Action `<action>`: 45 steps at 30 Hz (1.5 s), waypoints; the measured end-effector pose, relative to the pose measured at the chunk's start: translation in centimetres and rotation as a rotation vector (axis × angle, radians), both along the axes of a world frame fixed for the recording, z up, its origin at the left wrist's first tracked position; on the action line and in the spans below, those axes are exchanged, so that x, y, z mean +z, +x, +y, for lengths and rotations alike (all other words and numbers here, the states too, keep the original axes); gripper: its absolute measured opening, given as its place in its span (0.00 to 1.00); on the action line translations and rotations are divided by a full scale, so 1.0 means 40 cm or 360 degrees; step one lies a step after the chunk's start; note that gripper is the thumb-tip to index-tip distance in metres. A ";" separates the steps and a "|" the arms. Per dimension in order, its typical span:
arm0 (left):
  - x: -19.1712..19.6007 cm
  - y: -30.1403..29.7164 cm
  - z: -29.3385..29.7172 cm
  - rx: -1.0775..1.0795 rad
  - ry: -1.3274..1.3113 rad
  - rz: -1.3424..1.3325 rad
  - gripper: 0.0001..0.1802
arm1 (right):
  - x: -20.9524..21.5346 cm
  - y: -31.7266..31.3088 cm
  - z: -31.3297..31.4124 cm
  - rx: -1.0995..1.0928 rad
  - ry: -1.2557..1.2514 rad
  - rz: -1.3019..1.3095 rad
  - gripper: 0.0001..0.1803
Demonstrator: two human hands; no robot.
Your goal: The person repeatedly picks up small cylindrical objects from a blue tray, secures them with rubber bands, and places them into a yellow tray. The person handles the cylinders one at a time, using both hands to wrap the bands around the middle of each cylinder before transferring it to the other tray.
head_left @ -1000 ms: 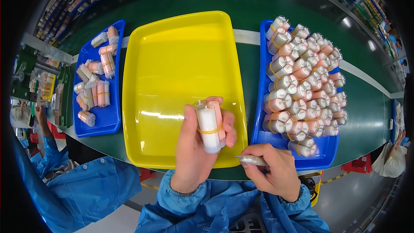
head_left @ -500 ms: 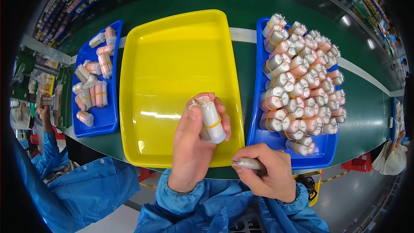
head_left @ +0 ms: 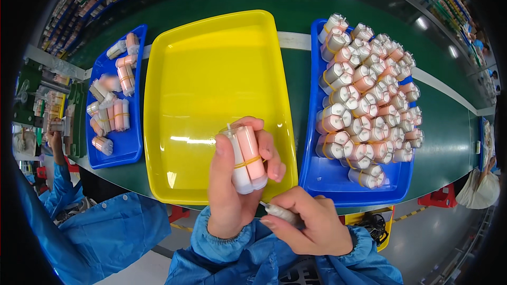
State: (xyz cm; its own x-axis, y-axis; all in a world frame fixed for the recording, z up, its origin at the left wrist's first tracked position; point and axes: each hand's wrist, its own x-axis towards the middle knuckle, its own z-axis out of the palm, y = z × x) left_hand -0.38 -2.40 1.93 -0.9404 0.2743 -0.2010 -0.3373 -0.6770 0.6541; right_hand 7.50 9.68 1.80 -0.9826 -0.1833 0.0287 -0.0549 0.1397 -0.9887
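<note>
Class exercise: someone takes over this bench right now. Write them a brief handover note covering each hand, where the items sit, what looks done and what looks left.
Left hand: grip closed around a banded bundle of pink and white tubes, held upright over the near edge of the yellow tray.
Right hand: holds a small silver tool, tip toward the bundle's base.
Right blue tray: heaped with bundles. Left blue tray: a few bundles and loose tubes.
Done: cannot tell which bundles are finished.
Left: the yellow tray holds nothing yet.
</note>
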 end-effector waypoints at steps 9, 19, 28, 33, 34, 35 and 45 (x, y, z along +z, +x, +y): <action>0.015 0.021 0.027 0.0474 -0.0157 0.0217 0.29 | 0.007 0.001 -0.035 -0.0109 -0.0066 -0.0163 0.14; 0.004 0.029 0.025 0.0629 -0.0246 0.0311 0.32 | 0.013 0.004 -0.031 -0.0060 -0.0130 -0.0211 0.14; 0.007 0.023 0.041 0.0755 -0.0306 0.0467 0.29 | 0.024 0.000 -0.037 -0.0018 -0.0208 -0.0241 0.13; -0.008 0.010 0.026 0.0679 -0.0364 0.0687 0.28 | 0.040 -0.008 -0.029 0.0115 -0.0256 -0.0392 0.13; -0.008 0.008 0.024 0.0679 -0.0386 0.0739 0.28 | 0.040 -0.008 -0.031 0.0122 -0.0279 -0.0392 0.13; -0.008 0.007 0.021 0.0676 -0.0410 0.0783 0.28 | 0.041 -0.009 -0.033 0.0129 -0.0302 -0.0392 0.13; -0.005 0.013 -0.015 0.0559 -0.0302 0.0559 0.30 | 0.029 -0.022 -0.036 0.0221 -0.0340 -0.0428 0.13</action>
State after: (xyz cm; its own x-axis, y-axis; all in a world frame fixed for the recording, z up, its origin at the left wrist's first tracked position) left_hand 0.12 -3.01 1.75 -0.9887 -0.0801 0.1270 0.1500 -0.5684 0.8090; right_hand 6.62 8.26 2.97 -0.9265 -0.3330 -0.1755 0.2072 -0.0618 -0.9763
